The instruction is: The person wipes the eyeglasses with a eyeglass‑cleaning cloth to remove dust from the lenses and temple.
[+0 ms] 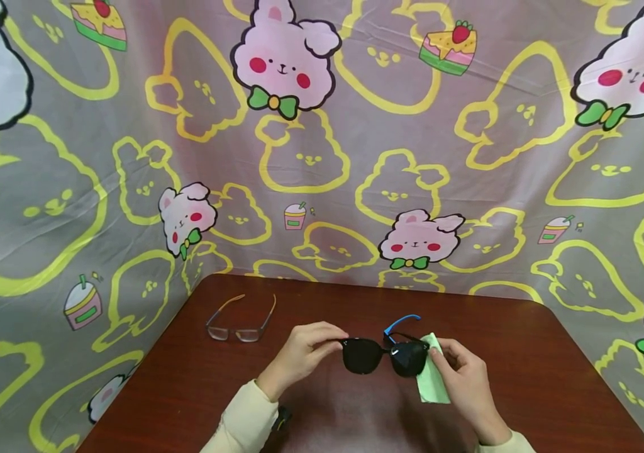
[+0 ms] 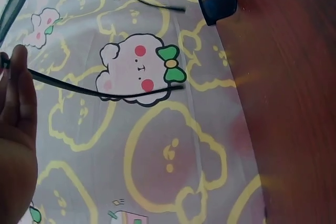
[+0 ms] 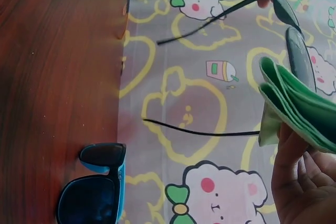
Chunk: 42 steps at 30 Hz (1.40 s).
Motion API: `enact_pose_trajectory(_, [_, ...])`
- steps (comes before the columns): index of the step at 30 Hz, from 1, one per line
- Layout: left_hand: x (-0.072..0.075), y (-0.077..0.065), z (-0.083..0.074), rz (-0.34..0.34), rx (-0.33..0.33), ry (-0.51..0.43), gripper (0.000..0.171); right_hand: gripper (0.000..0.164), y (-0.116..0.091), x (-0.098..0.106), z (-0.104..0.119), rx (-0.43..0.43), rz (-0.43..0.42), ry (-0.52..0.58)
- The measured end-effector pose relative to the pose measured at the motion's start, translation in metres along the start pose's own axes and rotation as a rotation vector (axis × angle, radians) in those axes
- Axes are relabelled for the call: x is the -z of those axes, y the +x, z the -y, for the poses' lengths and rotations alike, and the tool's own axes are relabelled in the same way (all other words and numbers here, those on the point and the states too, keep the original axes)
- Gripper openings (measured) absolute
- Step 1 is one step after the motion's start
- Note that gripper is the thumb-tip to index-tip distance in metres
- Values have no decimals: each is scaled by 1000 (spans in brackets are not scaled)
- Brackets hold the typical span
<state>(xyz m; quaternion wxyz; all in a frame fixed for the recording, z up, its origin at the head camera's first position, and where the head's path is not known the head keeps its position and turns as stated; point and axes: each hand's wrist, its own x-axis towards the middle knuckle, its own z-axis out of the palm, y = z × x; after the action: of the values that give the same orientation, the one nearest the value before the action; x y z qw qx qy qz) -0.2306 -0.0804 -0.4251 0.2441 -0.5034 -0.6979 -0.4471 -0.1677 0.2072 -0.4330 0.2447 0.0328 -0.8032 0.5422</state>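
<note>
Black sunglasses (image 1: 361,356) are held up above the table, lenses toward the head camera and temples unfolded away from it. My left hand (image 1: 304,355) pinches their left end near the hinge, between thumb and fingers. At the other end, my right hand (image 1: 466,380) holds a folded light-green cloth (image 1: 432,384) with the thumb against the frame's right edge. In the right wrist view, the cloth's layered folds (image 3: 299,103) hide part of that lens and hinge. Both thin temples, including one (image 2: 105,94), show in the left wrist view.
Behind the held pair, dark-lensed sunglasses with blue temples (image 3: 89,203) lie on the brown table (image 1: 186,390). Clear eyeglasses (image 1: 248,335) sit at the table's far left, temples open. A patterned cloth curtain (image 1: 322,145) hangs around the back and sides.
</note>
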Motion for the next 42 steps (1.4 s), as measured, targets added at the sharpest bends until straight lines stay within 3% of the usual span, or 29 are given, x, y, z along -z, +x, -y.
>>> enact_pose_trajectory(7, [-1,-1,2,10,-111,163,28,9,0,1,4,-20,13,-26])
enact_pose_trajectory(11, [1,-1,1,19,-154,217,32,9,-1,-1,6,16,5,-65])
enact_pose_trajectory(17, [1,-3,3,59,-178,323,34,12,-3,-1,1,103,-14,-82])
enact_pose_trajectory(22, [-1,-5,4,103,-121,417,26,16,-2,1,-2,211,-44,-117])
enact_pose_trajectory(25, [-2,-6,4,102,-114,457,26,20,-2,2,-3,304,-69,-155])
enact_pose_trajectory(28, [-3,-6,5,78,-156,497,29,24,-3,3,-3,394,-74,-171])
enact_pose_trajectory(33, [-2,-6,6,14,-173,478,28,27,-1,4,-5,492,-72,-196])
enact_pose_trajectory(42, [-4,-8,7,-12,-153,409,23,20,3,4,-9,466,-199,-301])
